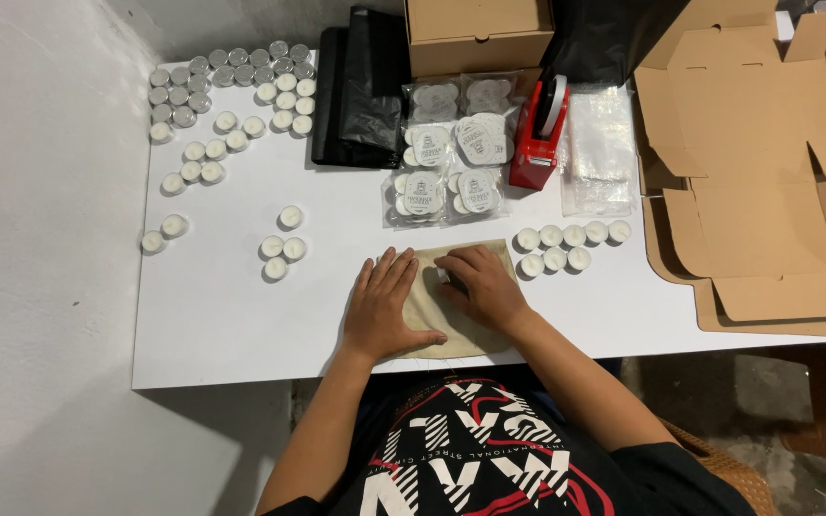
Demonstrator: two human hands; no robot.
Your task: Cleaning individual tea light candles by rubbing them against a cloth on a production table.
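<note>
L hand (384, 306) flat, fingers spread on beige cloth pouch (451, 315); R hand (483, 287) grip curled on pouch top, tealights (566, 247) beside, on bench (241, 306)

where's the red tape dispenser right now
In the head view the red tape dispenser stands right of centre at the back of the white table, between the bagged candle packs and clear plastic bags.

You press a plain beige cloth pouch (451, 306) on a white table (231, 325). The tape dispenser (539, 134) is red, the flat boxes (757, 182) brown.
</note>
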